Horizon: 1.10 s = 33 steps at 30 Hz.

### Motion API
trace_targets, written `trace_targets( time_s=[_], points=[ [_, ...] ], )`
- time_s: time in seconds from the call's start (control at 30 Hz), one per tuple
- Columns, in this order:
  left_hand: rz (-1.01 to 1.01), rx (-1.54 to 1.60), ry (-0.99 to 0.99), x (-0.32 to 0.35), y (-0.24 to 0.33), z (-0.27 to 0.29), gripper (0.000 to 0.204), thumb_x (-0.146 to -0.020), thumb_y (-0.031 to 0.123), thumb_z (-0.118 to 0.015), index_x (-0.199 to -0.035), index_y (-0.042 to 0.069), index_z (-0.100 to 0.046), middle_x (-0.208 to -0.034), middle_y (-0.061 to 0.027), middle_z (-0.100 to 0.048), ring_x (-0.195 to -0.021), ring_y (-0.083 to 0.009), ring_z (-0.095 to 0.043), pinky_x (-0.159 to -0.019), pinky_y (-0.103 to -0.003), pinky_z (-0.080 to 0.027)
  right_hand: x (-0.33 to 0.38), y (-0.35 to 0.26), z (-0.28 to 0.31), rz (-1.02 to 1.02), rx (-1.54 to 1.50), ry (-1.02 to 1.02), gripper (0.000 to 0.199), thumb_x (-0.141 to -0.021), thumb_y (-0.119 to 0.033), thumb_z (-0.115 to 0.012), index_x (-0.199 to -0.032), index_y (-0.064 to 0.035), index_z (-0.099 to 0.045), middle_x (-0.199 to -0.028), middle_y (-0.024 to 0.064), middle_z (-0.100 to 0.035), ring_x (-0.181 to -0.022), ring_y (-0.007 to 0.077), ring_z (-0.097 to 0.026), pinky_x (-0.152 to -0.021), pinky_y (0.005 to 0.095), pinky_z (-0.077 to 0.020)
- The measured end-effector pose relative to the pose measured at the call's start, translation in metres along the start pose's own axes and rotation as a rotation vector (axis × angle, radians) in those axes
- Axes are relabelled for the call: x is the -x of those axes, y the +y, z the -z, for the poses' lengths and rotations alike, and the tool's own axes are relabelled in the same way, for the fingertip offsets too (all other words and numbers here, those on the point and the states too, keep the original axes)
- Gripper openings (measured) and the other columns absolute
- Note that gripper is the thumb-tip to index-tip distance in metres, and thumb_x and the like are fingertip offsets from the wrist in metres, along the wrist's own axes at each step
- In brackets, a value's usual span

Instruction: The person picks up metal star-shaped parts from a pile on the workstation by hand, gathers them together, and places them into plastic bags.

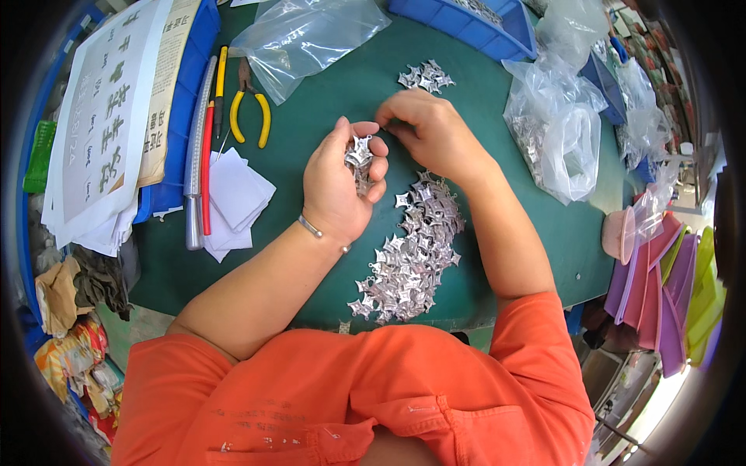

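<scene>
My left hand [332, 185] is turned palm up, its fingers curled round several small silver star-shaped metal pieces [360, 159]. Just to its right, my right hand [434, 130] bends over with thumb and fingers drawn together near the left fingertips. Whatever the right fingers pinch, if anything, is hidden. A long heap of the same star-shaped metal pieces [412, 252] lies between my forearms, running toward my body. Beyond my right hand sits a smaller cluster of these pieces [427, 76].
Left on the green tabletop [311, 268] are yellow-handled pliers [250, 101], a red pen-like tool [207, 167], a metal ruler [196, 155] and white paper slips [237, 194]. A blue bin [474, 23] and plastic bags [556, 128] line the far and right sides.
</scene>
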State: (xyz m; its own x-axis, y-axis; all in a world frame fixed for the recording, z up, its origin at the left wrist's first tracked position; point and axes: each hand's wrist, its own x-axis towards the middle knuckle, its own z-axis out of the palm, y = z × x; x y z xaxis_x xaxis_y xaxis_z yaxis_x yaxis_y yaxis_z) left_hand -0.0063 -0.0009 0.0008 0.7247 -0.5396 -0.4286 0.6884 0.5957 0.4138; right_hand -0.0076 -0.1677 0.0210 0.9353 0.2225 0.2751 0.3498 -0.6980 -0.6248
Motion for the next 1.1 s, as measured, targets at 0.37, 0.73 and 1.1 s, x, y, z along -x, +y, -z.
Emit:
trace_targets(
  time_s=[0.37, 0.73, 1.1],
  points=[
    [-0.017, 0.032, -0.019, -0.002, -0.003, 0.004, 0.031, -0.098, 0.031, -0.039, -0.099, 0.003, -0.053, -0.076, -0.0074, -0.056, -0.055, -0.0125, -0.051, -0.04, -0.025, -0.036, 0.017, -0.003, 0.007, -0.314, -0.116, 0.046, 0.015, -0.075, 0.002, -0.065, -0.089, -0.0005, -0.06, -0.08, 0.0061, -0.064, -0.072, 0.0154, -0.059, -0.065, 0.0287, -0.0479],
    [-0.017, 0.009, -0.007, -0.001, -0.002, 0.002, 0.031, -0.098, 0.032, -0.041, -0.099, 0.005, -0.055, -0.077, -0.0064, -0.056, -0.057, -0.0114, -0.048, -0.041, -0.023, -0.033, 0.003, 0.001, 0.023, 0.059, 0.059, -0.017, 0.028, -0.072, 0.012, -0.054, -0.097, 0.0029, -0.063, -0.109, 0.014, -0.06, -0.094, 0.0324, -0.058, -0.083, 0.037, -0.0478],
    [0.008, 0.003, -0.004, -0.001, -0.002, 0.001, 0.03, -0.098, 0.032, -0.041, -0.099, 0.005, -0.054, -0.077, -0.006, -0.056, -0.057, -0.0113, -0.048, -0.041, -0.024, -0.033, 0.041, 0.015, 0.032, -0.313, 0.008, 0.204, 0.031, -0.079, 0.013, -0.047, -0.103, -0.0008, -0.062, -0.101, 0.01, -0.062, -0.089, 0.0207, -0.059, -0.078, 0.0288, -0.047]
  ],
)
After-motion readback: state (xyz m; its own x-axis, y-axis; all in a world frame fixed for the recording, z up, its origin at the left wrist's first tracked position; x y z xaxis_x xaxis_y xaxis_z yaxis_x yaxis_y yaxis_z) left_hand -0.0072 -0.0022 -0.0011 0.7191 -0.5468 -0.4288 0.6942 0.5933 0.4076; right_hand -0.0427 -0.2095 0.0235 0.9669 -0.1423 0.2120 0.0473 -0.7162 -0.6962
